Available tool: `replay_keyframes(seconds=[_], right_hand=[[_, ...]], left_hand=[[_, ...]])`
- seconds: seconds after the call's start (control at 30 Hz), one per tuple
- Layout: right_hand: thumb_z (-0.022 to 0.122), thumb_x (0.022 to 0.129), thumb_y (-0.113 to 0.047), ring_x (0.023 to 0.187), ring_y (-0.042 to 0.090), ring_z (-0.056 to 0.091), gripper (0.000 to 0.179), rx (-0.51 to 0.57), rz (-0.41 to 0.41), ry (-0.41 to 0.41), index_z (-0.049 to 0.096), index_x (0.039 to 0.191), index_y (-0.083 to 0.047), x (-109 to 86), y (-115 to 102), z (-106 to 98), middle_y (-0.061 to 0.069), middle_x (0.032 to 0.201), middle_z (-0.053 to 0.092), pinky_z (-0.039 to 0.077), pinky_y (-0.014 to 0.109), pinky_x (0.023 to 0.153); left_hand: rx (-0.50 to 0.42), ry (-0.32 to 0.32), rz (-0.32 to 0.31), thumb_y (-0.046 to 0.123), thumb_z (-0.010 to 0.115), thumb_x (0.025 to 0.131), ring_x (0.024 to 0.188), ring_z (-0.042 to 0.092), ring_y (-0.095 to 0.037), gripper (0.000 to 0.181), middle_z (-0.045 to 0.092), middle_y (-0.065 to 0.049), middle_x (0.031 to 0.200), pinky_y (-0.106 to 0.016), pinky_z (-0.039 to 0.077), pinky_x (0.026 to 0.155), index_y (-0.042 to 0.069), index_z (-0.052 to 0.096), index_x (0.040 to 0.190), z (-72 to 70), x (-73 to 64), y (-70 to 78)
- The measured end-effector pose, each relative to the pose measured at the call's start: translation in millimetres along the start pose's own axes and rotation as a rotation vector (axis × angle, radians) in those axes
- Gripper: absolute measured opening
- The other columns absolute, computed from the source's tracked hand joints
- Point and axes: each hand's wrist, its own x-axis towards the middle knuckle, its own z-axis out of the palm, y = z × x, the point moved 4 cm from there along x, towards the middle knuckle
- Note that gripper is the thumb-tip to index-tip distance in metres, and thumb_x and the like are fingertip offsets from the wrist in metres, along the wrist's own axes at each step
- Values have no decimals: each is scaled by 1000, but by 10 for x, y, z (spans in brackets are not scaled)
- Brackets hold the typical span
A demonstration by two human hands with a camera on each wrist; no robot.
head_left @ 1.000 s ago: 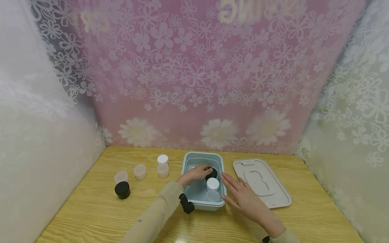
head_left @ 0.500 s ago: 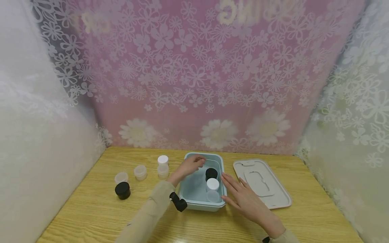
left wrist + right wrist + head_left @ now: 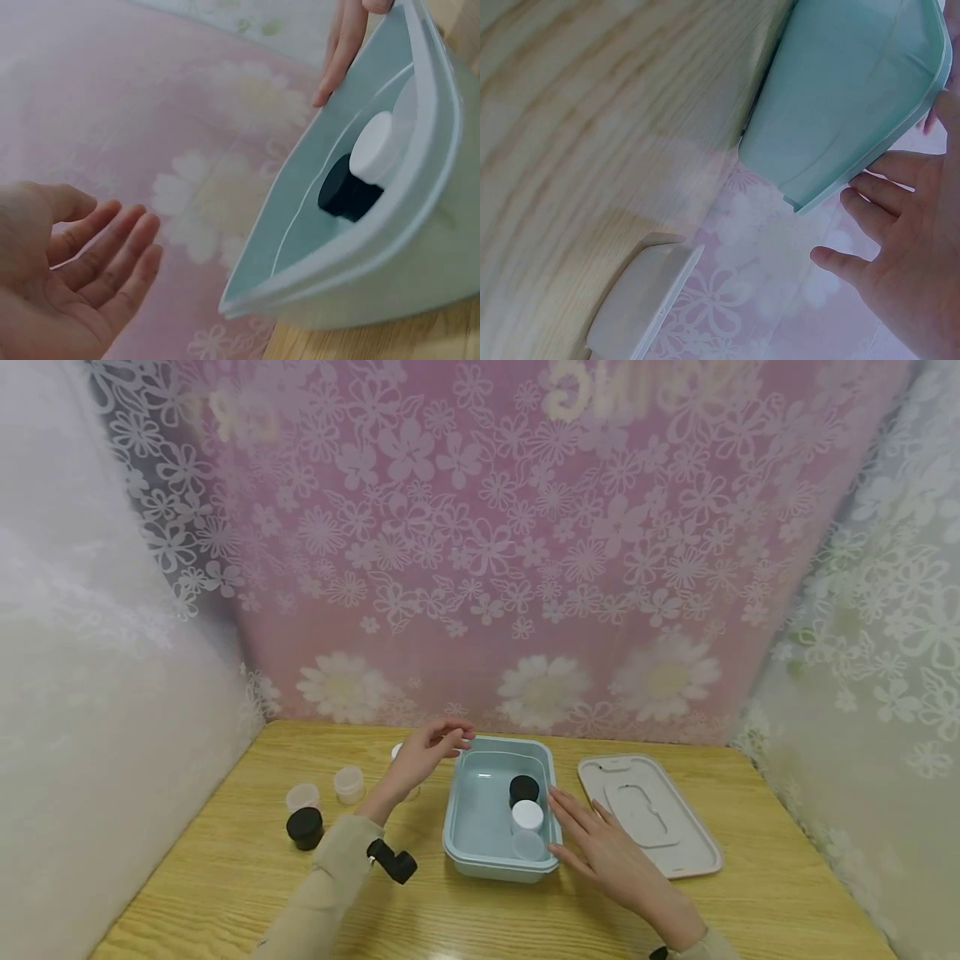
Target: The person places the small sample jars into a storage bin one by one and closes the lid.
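My left hand [image 3: 422,758] hovers beyond the left rim of a light blue plastic tub [image 3: 465,867], holding nothing. Its fingers are loosely bent in the left wrist view. My right hand [image 3: 611,853] rests its straight fingers against the tub's right rim. Along the tub's right inner side stand a black-lidded jar [image 3: 523,789], a white-lidded jar [image 3: 527,815] and a translucent one [image 3: 528,846]. Just behind the left hand, a white jar lid [image 3: 397,749] shows in part; the hand and wrist hide most of what stands there.
On the left of the wooden table [image 3: 225,877] are a black jar [image 3: 305,828] and two translucent jars, one beside it [image 3: 302,796] and one farther back [image 3: 348,784]. A pale tub lid [image 3: 651,815] lies to the right. Floral curtains enclose the table.
My left hand has let go of the black-lidded jar, risen out of the tub and moved left past its rim. The right hand has stayed at the right rim.
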Motion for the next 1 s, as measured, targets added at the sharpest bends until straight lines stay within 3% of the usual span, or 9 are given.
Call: replay_keyframes(seconds=[0.2,0.5,0.77,1.0], right_hand=[[61,101,-42,142,27,44,68,-6,5,2,42,154,-5,-3,7,2,10,159,41,35,61,113],[62,100,-42,142,26,45,68,-8,5,6,42,155,-6,-3,12,1,9,159,41,34,60,112],[61,101,-43,143,25,44,68,-1,11,-1,42,155,-7,1,13,21,7,160,40,33,60,114],[61,101,-42,142,25,45,67,-8,0,12,42,155,-6,0,15,16,8,160,40,33,59,113]], left_hand=[[-16,130,52,26,52,108,115,64,-37,35,63,-24,129,-40,57,98,5,61,134,-328,-150,22],[32,244,73,24,54,107,116,64,-31,35,63,-21,131,-38,56,98,5,59,136,-733,-452,-10],[81,347,56,25,54,107,107,65,-3,38,61,-24,132,-21,56,93,0,57,136,-1071,-805,-127],[153,480,20,21,57,106,103,66,1,38,65,-22,129,-16,56,87,-2,57,135,-1341,-1154,-243]])
